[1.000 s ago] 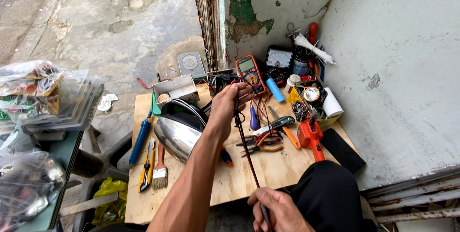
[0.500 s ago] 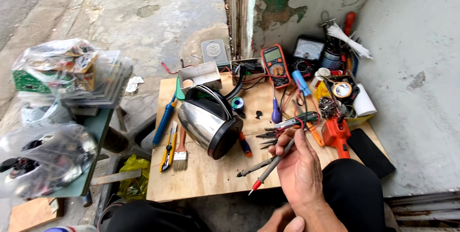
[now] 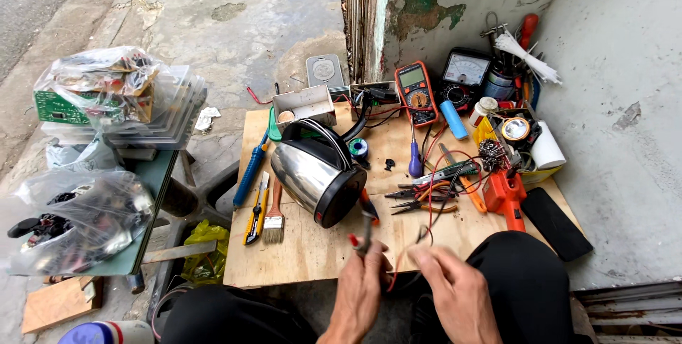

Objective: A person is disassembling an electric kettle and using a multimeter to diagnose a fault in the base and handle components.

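The rounded steel kettle [image 3: 317, 178] is shiny silver with a black base and handle. The slim plastic-handled screwdriver [image 3: 415, 163] is purple; the flat rectangular utility knife [image 3: 254, 213] is yellow and black.

Left hand [image 3: 364, 288]: raised from the 6 o'clock edge, back shown, fingers closed in a grip. Right hand [image 3: 455, 288]: set at its 3 o'clock, fingers pinched together.

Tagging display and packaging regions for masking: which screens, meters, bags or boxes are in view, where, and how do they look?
Digital multimeter: board's back edge, upright, orange-red case, grey screen.
Analogue meter: right of it, black, pale dial face.
Grey dial device: on the ground behind the board, rectangular.
Small open box: back left of the board, grey-white.
Clear plastic bags: side table at left, holding boards and parts.
Yellow bag: below the table.
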